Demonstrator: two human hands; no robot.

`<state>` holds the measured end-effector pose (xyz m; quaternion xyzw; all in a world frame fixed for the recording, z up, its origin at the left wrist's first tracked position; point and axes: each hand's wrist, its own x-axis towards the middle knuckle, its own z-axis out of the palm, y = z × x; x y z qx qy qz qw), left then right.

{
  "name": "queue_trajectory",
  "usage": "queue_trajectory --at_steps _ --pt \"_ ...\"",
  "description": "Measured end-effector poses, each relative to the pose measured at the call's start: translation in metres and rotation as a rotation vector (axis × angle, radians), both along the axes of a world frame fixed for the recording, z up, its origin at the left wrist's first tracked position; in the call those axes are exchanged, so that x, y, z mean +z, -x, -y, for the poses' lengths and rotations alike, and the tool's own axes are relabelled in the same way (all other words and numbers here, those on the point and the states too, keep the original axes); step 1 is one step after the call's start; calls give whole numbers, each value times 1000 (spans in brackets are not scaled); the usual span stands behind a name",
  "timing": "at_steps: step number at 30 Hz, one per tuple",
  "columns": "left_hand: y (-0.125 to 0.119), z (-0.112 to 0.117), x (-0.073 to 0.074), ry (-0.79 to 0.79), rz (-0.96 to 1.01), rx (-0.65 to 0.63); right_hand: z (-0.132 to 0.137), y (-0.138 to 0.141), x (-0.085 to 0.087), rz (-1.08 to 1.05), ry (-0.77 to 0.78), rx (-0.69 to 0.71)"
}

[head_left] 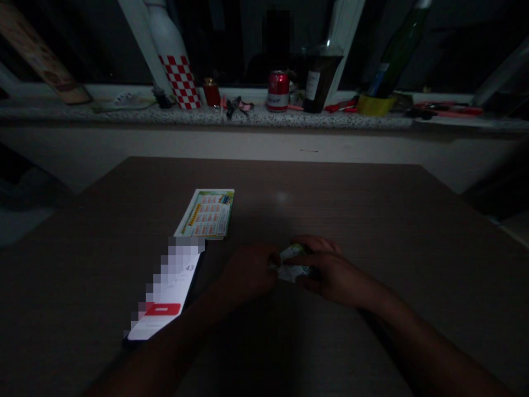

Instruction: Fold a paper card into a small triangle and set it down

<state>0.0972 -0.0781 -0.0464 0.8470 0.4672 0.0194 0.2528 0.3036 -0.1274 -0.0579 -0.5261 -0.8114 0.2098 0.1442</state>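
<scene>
Between my two hands, just above the brown table (264,190), is a small piece of printed paper (292,271) in white and green. My left hand (252,273) has its fingers curled closed at the paper's left edge. On the other side, my right hand (326,270) grips the paper, with its index finger laid across the top and the thumb below. The dim light and my fingers hide much of the sheet, so its folds cannot be made out. To the left lies a stack of printed calendar cards (209,215).
A lit phone (169,298) lies beside my left forearm, close to the card stack. Along the granite windowsill (248,118) behind the table stand a checkered bottle (182,80), a red can (278,91), a plastic cup (320,82) and a green bottle (399,52).
</scene>
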Motion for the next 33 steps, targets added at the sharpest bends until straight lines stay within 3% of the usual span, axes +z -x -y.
queue_trajectory --at_steps 11,24,33 --pt "-3 7 1 -104 -3 16 1 -2 -2 -29 -37 -22" --pt "-16 11 -3 -204 -65 -28 2 -10 2 15 -11 89" --pt "-7 8 -10 -177 108 -167 -3 -19 -3 -50 -74 131"
